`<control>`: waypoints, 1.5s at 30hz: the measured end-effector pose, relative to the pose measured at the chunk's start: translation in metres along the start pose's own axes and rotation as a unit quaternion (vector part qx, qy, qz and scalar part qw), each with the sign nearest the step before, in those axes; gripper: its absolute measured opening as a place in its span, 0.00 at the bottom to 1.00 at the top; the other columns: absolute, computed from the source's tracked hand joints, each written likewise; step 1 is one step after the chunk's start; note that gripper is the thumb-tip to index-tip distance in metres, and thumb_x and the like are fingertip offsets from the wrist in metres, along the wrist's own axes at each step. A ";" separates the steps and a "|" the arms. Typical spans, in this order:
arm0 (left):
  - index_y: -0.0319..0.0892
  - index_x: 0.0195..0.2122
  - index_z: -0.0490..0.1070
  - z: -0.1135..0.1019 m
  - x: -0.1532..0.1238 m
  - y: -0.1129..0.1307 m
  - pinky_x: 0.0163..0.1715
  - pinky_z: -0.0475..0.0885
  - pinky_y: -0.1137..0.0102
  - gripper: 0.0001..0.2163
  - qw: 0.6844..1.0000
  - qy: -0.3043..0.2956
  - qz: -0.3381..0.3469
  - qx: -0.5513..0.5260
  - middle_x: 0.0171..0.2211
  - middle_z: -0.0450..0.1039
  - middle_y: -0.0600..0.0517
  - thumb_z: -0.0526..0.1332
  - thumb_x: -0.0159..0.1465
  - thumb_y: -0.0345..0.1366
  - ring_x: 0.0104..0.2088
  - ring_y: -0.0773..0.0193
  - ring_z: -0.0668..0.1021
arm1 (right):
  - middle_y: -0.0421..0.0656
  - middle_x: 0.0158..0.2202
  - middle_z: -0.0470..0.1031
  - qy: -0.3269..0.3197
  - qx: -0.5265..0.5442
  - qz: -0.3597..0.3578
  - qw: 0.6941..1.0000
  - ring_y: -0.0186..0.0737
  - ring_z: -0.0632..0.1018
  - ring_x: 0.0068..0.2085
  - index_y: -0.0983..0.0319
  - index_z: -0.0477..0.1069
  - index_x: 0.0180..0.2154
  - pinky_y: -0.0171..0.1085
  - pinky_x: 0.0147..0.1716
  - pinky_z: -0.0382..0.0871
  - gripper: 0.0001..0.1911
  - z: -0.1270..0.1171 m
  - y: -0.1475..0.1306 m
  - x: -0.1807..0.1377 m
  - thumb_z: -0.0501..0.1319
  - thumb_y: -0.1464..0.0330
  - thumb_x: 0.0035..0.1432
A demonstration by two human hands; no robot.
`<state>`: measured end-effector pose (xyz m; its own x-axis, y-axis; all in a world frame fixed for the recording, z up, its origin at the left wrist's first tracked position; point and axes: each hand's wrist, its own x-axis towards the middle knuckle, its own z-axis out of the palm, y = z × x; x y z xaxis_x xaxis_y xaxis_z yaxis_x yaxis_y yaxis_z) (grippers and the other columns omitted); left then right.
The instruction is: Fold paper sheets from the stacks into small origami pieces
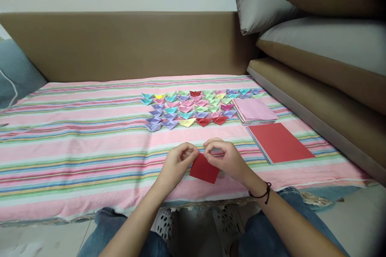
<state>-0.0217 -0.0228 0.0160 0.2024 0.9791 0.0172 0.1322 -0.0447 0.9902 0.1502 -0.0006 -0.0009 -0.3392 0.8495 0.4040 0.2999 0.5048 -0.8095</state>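
A small red sheet of paper (204, 170) hangs between my hands, just above the near part of the striped cloth. My left hand (181, 160) pinches its upper left corner between thumb and forefinger. At the upper right corner, my right hand (223, 155) has thumb and fingertips pressed together on the paper. A black cord bracelet (261, 196) circles my right wrist. Beyond my hands, several folded paper boats (186, 109) in many colours lie in rows.
To the right lie a stack of pink-topped paper (256, 111) and a stack of larger red-topped sheets (280, 143). The striped cloth (75, 144) covers the seat, with a brown backrest (144, 44) behind. Grey and brown cushions (328, 48) pile up at the right.
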 end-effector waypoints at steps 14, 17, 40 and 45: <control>0.42 0.27 0.63 0.014 -0.004 -0.007 0.27 0.63 0.74 0.06 0.973 0.117 0.092 0.178 0.25 0.66 0.54 0.51 0.60 0.30 0.27 0.67 0.69 | 0.43 0.28 0.76 0.044 0.004 -0.017 0.999 0.43 0.76 0.39 0.60 0.74 0.24 0.40 0.39 0.69 0.05 0.003 -0.001 0.001 0.62 0.73 0.49; 0.42 0.27 0.63 0.000 0.000 -0.003 0.25 0.61 0.74 0.05 0.968 0.173 0.076 0.163 0.24 0.64 0.55 0.53 0.60 0.32 0.26 0.67 0.68 | 0.44 0.28 0.76 0.052 -0.010 -0.004 0.999 0.44 0.75 0.41 0.60 0.74 0.23 0.40 0.41 0.68 0.06 -0.009 0.005 0.002 0.62 0.73 0.50; 0.41 0.39 0.74 -0.022 0.000 0.002 0.27 0.76 0.73 0.14 0.985 0.081 -0.008 -0.149 0.36 0.74 0.50 0.67 0.52 0.40 0.32 0.64 0.76 | 0.38 0.24 0.70 0.033 0.357 0.244 0.901 0.32 0.69 0.26 0.62 0.73 0.23 0.33 0.26 0.63 0.11 0.003 0.004 -0.002 0.66 0.62 0.49; 0.41 0.39 0.73 -0.022 0.003 -0.002 0.31 0.76 0.72 0.12 0.982 0.021 -0.003 -0.188 0.31 0.75 0.52 0.68 0.54 0.37 0.31 0.66 0.77 | 0.38 0.25 0.72 0.029 0.434 0.260 0.862 0.32 0.69 0.26 0.62 0.74 0.24 0.33 0.28 0.61 0.09 0.002 0.005 -0.001 0.68 0.63 0.47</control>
<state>-0.0427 -0.0159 0.0171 0.1612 0.9869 0.0081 -0.2366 0.0306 0.9711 0.1498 0.0006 -0.0059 -0.3081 0.9449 -0.1103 -0.3899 -0.2312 -0.8914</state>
